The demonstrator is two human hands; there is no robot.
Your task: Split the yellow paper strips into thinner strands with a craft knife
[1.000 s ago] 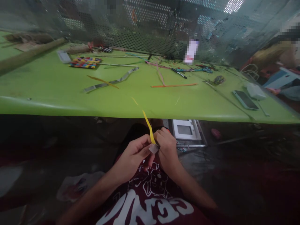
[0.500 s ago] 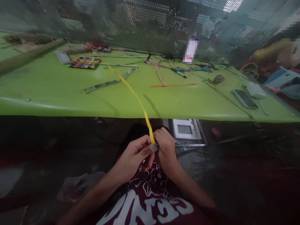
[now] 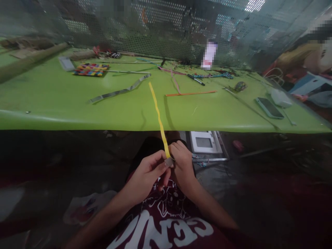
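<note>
A long, narrow yellow strip (image 3: 159,119) rises from between my two hands over the front edge of the green table (image 3: 124,114). At its lower end is a small grey piece (image 3: 169,162), pinched by my left hand (image 3: 149,171) between thumb and fingers. My right hand (image 3: 183,162) is closed around the same end, its fingers curled against the left ones. What lies inside the right fingers is partly hidden. Both hands are in front of my dark red shirt, below the tabletop.
On the table lie a grey strip (image 3: 120,91), an orange strip (image 3: 190,93), a colourful woven piece (image 3: 90,69), a pen (image 3: 195,80) and a phone (image 3: 269,108). A perforated metal panel (image 3: 155,45) stands behind. Another person (image 3: 298,62) is at the far right.
The yellow strip's free upper end has swung to the right and now stands straighter. Both hands keep nearly the same place and grip.
</note>
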